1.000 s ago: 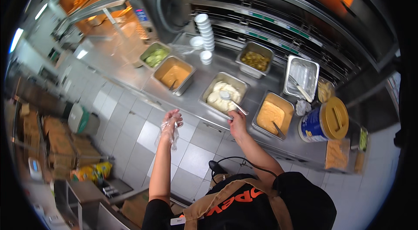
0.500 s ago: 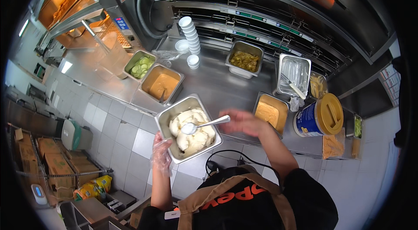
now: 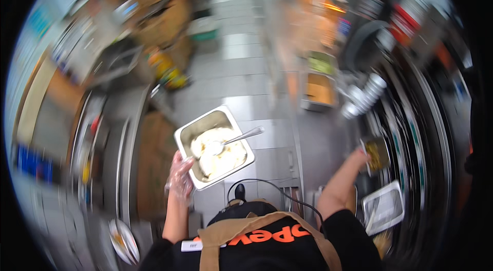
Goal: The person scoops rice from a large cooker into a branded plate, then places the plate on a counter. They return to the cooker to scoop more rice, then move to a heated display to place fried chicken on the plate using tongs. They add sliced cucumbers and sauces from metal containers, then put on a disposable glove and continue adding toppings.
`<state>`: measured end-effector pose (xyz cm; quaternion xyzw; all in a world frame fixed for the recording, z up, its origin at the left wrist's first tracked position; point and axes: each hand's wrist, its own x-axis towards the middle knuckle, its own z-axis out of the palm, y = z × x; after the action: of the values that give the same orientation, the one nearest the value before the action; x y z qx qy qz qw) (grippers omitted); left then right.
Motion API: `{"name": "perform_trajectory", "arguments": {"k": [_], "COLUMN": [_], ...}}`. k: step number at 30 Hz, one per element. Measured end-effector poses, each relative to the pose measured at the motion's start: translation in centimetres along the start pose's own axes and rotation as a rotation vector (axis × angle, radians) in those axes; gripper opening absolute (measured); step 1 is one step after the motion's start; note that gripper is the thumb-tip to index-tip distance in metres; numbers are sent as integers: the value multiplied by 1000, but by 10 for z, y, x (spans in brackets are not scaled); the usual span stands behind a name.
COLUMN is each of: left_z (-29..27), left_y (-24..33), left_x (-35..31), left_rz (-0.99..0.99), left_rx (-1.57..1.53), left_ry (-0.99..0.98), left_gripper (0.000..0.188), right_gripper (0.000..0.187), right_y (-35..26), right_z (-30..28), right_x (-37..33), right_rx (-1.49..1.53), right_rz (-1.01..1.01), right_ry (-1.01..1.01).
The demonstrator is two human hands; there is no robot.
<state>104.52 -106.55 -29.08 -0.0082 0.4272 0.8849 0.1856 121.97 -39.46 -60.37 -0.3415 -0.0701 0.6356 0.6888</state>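
Blurred floor (image 3: pixel 239 78) runs up mid-frame; my view has swung, shifting the tabletop (image 3: pixel 328 130) rightward. Below centre, my left hand (image 3: pixel 181 174) alone grips the tub (image 3: pixel 197 128), spoon (image 3: pixel 245 134) inside. My right hand (image 3: pixel 362 157) has moved to the pan (image 3: pixel 381 144), right of frame; I can't tell its grip. Open floor separates tub and tabletop edge.

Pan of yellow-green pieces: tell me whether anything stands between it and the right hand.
Nothing visible does: the right hand is right at the edge of the pan of yellow-green pieces, apparently touching it; blur hides whether it grips.
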Motion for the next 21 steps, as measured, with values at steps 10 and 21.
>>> {"name": "perform_trajectory", "arguments": {"k": [10,21], "left_z": [-183,-273], "left_y": [22,82], "left_x": [-286,-642], "left_rz": [376,781], "left_rx": [-194,-173], "left_ry": [453,1023], "left_gripper": [39,31], "right_gripper": [21,35], "right_y": [-8,-52], "right_z": [57,-9], "right_x": [-213,-572], "right_rx": [-418,-541], "right_rz": [78,736], "right_ry": [-484,-1076]}}
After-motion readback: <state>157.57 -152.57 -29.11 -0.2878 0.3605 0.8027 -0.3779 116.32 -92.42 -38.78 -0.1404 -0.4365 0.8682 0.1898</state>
